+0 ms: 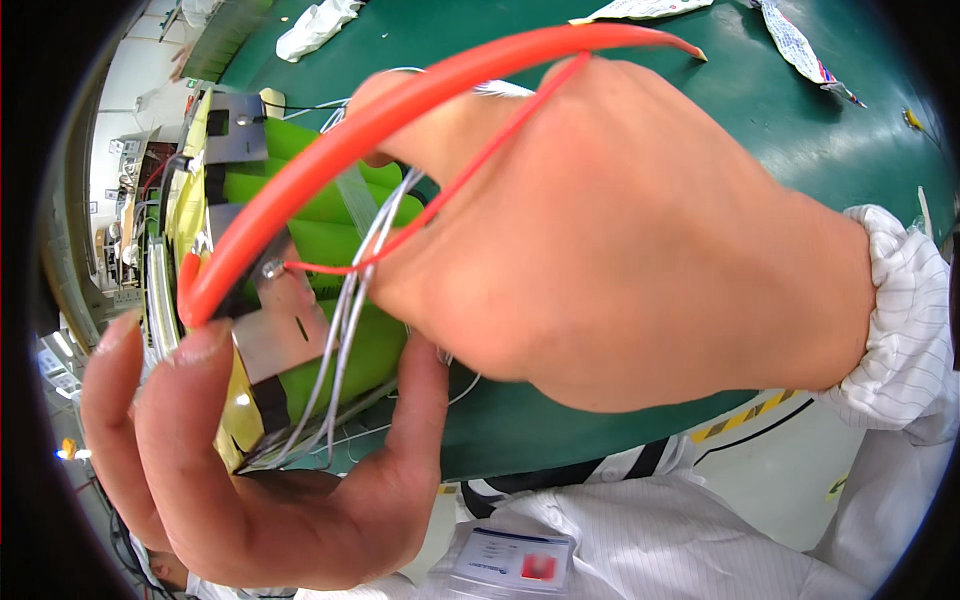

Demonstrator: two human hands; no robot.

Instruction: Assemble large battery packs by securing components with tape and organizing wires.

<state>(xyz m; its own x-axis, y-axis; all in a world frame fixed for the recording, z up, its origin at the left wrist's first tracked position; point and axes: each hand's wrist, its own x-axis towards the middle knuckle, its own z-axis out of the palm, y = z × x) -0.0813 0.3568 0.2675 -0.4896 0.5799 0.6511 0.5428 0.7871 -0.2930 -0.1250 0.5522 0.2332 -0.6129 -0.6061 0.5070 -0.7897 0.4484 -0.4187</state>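
A battery pack of green cylindrical cells [325, 243] stands tilted at the left, with metal tabs [282, 335] and yellow sheet along its side. My left hand [290, 500] grips its near end, fingers on the outer side and thumb on the cells. My right hand [640, 240] is curled over the pack's right part; its fingertips are hidden, so what they hold does not show. A thick red cable [400, 97] arches from the pack over my right hand. One thin red wire [440, 205] runs from a soldered tab across that hand. Several white wires [345, 320] cross the cells.
The pack is over a green table [840, 150]. A crumpled white piece [318, 27] and a printed wrapper [795, 45] lie at the far side. A small yellow-tipped part [911, 120] is at the far right. Yellow-black tape [745, 415] marks the floor.
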